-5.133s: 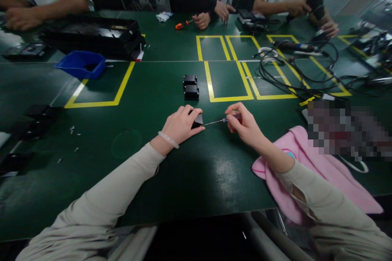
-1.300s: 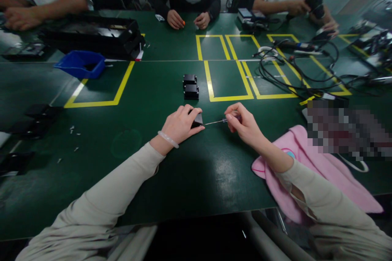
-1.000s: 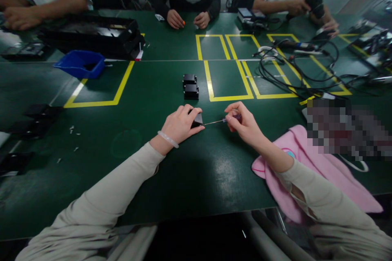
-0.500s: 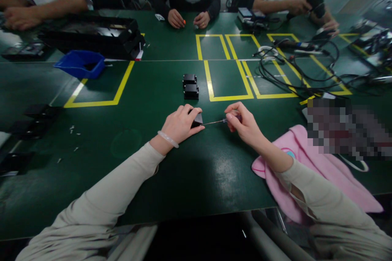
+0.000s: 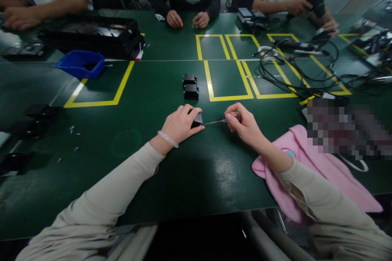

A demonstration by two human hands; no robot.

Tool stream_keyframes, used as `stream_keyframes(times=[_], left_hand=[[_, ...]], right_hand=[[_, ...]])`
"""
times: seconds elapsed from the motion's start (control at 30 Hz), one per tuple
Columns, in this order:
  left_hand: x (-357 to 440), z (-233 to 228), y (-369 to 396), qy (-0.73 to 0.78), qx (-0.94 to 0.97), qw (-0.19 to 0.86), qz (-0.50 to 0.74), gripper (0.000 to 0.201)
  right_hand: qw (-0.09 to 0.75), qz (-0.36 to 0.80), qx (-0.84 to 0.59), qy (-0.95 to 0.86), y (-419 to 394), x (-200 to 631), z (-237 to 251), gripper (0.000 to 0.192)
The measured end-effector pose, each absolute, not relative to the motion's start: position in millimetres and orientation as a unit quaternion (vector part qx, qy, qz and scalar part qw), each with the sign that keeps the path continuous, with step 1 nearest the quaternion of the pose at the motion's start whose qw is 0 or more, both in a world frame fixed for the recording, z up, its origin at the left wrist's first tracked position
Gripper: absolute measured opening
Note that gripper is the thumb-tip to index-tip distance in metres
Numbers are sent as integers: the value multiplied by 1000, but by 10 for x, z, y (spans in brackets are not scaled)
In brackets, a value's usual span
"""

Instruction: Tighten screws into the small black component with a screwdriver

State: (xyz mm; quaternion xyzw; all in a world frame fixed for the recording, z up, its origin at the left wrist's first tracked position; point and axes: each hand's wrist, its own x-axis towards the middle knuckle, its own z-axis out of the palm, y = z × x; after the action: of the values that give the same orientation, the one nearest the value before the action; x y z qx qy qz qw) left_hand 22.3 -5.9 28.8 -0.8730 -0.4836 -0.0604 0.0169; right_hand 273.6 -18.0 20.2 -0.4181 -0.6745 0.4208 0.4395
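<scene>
My left hand (image 5: 182, 122) is closed around a small black box-shaped part (image 5: 197, 119) and presses it on the green table (image 5: 214, 179). Much of that part is hidden under the fingers. In my right hand (image 5: 240, 121) is a screwdriver (image 5: 216, 122), gripped by its handle, with its thin shaft lying nearly level. The tip meets the right side of the black part, near my left thumb. Farther back, two similar black parts (image 5: 191, 90) with small bright screws at their sides stand one behind the other.
Several loose screws (image 5: 72, 129) lie at left, near more black parts (image 5: 39, 116). A blue scoop-shaped bin (image 5: 81, 64) sits before black trays (image 5: 94, 40). Black cables (image 5: 284, 73) sprawl at right; a pink cloth (image 5: 294, 171) lies under my right forearm. Three people sit opposite.
My hands, the black part and the screwdriver hold almost the same place. Across the table, the middle person's hands have shifted slightly.
</scene>
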Motion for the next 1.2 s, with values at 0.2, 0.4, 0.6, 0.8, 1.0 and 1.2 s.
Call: stream_keyframes(times=[0.2, 0.4, 0.6, 0.8, 1.0, 1.2], left_hand=[[218, 284, -57, -482, -874, 17, -62, 52], [224, 282, -55, -484, -873, 21, -60, 52], [228, 286, -62, -487, -871, 23, -59, 52], [228, 282, -56, -483, -873, 23, -65, 52], [223, 274, -54, -483, -873, 21, -67, 52], [223, 273, -52, -481, -874, 24, -66, 52]], right_hand=[[450, 412, -417, -673, -179, 2731, 211, 16], [451, 409, -436, -662, -159, 2738, 195, 27], [445, 383, -432, -684, -184, 2743, 189, 26], [441, 387, -420, -693, -198, 2749, 179, 16], [441, 398, -418, -688, -193, 2741, 196, 14], [442, 397, -407, -694, -205, 2741, 200, 10]])
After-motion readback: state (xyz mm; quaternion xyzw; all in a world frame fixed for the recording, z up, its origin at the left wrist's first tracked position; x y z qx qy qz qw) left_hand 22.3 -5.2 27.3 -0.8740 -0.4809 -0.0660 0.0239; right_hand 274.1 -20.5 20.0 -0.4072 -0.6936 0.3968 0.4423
